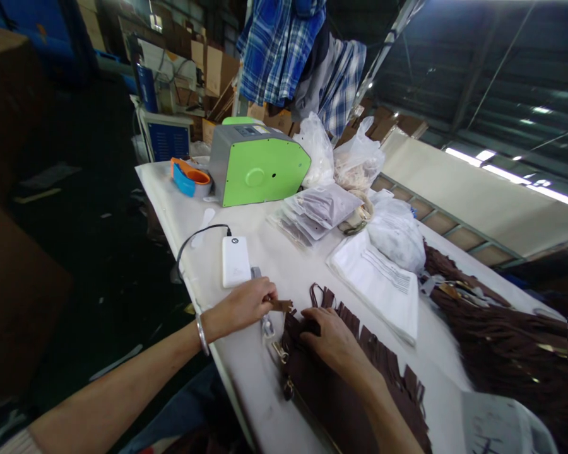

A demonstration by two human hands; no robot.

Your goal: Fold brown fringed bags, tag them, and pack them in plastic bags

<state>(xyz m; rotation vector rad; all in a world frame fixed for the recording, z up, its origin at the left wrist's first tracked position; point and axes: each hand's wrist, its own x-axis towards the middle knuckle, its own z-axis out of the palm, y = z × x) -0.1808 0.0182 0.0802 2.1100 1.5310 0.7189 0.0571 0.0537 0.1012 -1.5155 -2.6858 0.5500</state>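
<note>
Bag (334, 397), contents hidden, under parted right fingers (315, 313); left fingers (271, 291) tight on brown strip (283, 305)

Brown fringed piece (324, 391), cut off below, partly hidden (right hand (334, 340) over it)

A green-sided machine (262, 170) stands near plastic bags (360, 161).

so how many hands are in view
2. The left hand pinches a brown strip near the white power bank; the right hand rests on the dark fringed piece. No others show.
</note>
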